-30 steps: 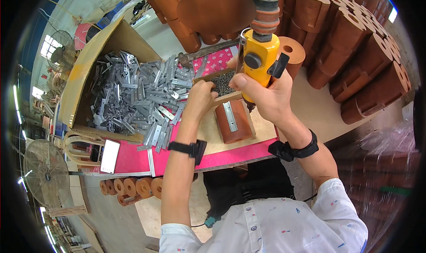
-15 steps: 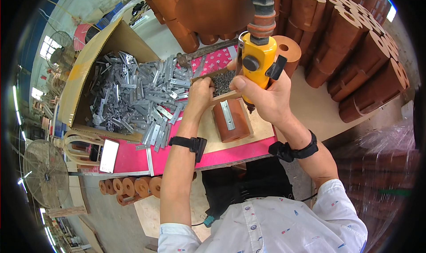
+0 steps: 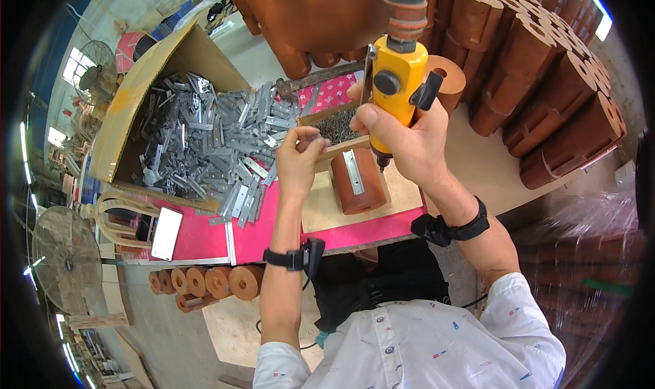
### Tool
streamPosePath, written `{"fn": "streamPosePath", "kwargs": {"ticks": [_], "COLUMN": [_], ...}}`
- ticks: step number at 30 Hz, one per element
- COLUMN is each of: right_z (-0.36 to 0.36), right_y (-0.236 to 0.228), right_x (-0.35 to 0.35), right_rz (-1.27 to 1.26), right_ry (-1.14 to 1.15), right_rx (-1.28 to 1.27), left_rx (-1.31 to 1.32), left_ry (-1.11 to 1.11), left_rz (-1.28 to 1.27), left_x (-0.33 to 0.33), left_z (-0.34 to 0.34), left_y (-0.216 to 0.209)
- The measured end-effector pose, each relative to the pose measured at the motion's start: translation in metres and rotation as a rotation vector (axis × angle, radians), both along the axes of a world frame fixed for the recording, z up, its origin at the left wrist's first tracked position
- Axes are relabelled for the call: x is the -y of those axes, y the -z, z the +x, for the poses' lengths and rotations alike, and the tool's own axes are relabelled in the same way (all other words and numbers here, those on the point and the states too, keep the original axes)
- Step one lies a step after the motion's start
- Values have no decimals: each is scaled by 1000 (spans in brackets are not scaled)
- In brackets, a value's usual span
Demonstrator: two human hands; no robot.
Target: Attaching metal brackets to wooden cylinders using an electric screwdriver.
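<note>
My right hand [image 3: 416, 143] grips a yellow power screwdriver [image 3: 402, 68], held upright with its tip pointing down, just right of a brown cylinder [image 3: 361, 199]. This cylinder lies on its side on a pale wooden board [image 3: 317, 212], and a silver metal strip with holes [image 3: 353, 173] rests along its top. Left of the cylinder, my left hand [image 3: 297, 164] is raised with thumb and fingertips pinched together; whatever is between them is too small to make out. Just beyond that hand is a wooden tray [image 3: 356, 143] of small screws [image 3: 338, 125].
A cardboard box [image 3: 123, 133] on its side spills many metal strips [image 3: 235, 137] across the pink-topped table [image 3: 256, 242]. A phone [image 3: 166, 233] lies at the left. Brown cylinders [image 3: 491, 75] stand stacked at the right; a hammer [image 3: 286, 89] lies behind the tray.
My left hand has come out of the screw tray and drawn back toward me, its fingertips now pinched. The screwdriver in my right hand has shifted only slightly.
</note>
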State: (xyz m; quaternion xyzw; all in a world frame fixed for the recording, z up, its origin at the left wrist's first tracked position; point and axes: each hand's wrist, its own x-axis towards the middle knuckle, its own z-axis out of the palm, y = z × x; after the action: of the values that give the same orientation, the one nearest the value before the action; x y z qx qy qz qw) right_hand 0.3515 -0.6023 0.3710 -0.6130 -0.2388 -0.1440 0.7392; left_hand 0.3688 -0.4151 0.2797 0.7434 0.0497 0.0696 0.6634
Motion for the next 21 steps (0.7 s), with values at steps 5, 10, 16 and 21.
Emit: {"fn": "streamPosePath", "kwargs": {"ticks": [5, 10, 16, 21], "right_z": [2, -4, -7, -5], "right_y": [-4, -10, -6, -3], "right_x": [-10, -26, -33, -33], "right_rz": [108, 170, 143, 87], "right_ry": [-33, -133, -146, -104], "right_rx": [31, -54, -55, 23], "left_rx": [77, 104, 120, 129], "left_ry": [60, 101, 123, 119], "left_rz": [-118, -73, -134, -129], "left_x": [12, 22, 30, 30], "left_z": [-52, -71, -77, -79], "left_y": [2, 9, 10, 8]}}
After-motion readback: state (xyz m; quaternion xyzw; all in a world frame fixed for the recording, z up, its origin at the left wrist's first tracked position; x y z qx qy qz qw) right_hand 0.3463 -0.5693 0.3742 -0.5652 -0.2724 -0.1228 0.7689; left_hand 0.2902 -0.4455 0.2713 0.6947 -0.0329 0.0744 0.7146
